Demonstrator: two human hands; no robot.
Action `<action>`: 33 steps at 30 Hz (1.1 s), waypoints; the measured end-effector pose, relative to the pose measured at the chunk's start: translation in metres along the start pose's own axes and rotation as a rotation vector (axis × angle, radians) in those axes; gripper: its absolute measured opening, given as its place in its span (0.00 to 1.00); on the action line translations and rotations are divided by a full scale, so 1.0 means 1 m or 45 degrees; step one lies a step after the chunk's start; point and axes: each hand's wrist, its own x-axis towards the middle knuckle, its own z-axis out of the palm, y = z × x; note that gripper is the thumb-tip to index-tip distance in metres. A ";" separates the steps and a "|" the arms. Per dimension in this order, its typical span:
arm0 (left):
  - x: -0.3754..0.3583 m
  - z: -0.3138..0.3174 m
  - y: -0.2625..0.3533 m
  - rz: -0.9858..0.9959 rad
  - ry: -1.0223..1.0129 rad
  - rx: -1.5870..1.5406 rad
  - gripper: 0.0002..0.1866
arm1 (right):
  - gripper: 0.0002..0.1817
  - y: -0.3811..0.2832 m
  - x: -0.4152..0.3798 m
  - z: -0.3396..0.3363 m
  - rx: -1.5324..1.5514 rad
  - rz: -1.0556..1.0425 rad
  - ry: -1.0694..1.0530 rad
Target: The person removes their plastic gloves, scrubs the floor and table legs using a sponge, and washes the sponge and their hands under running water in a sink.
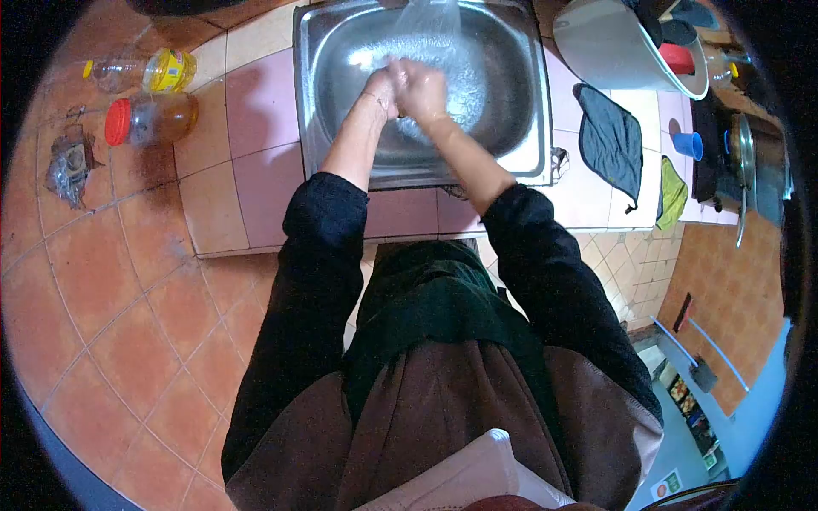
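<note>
Both hands are together over a metal sink [521,128], near its middle. My left hand [381,88] is pressed against my right hand [420,87], and the two blur where they meet. Whether anything is between them cannot be made out. Running water [428,25] falls into the basin just behind and to the right of the hands. Wet shine covers the basin floor. Dark sleeves end below both wrists, at the forearms.
A white bucket [605,47] stands right of the sink, with a dark cloth [611,140], a green cloth [672,194] and a blue cup [688,146] nearby. At the left are a red-lidded jar [153,119] and a bottle with a yellow label [170,70].
</note>
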 end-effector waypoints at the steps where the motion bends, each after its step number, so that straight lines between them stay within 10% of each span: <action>1: -0.010 0.015 -0.004 -0.021 0.191 0.274 0.14 | 0.22 0.016 0.008 -0.001 -0.015 0.230 0.005; 5: -0.011 0.021 0.001 0.010 0.354 0.615 0.15 | 0.22 0.004 0.009 -0.001 -0.018 0.395 0.126; 9: -0.013 0.005 -0.003 0.153 0.208 0.087 0.14 | 0.23 -0.020 -0.002 0.000 -0.077 0.204 -0.003; 13: -0.029 0.031 -0.015 0.027 0.331 0.488 0.13 | 0.23 0.023 0.008 0.004 0.042 0.602 0.066; 19: -0.029 0.029 -0.001 0.124 0.403 0.391 0.16 | 0.23 -0.023 0.000 0.003 -0.125 0.348 0.011; 23: -0.044 0.026 0.008 -0.070 0.329 0.660 0.19 | 0.26 0.033 0.009 0.009 0.136 0.644 -0.083; 27: -0.061 0.014 0.028 0.193 0.160 0.132 0.18 | 0.28 0.052 0.007 -0.008 0.623 0.842 -0.344; 30: -0.068 0.000 0.043 0.162 0.032 0.164 0.16 | 0.27 0.061 0.006 -0.021 1.464 1.106 -0.629; 33: -0.070 0.003 0.045 0.172 0.064 0.462 0.15 | 0.27 0.041 0.006 -0.043 1.391 1.149 -0.830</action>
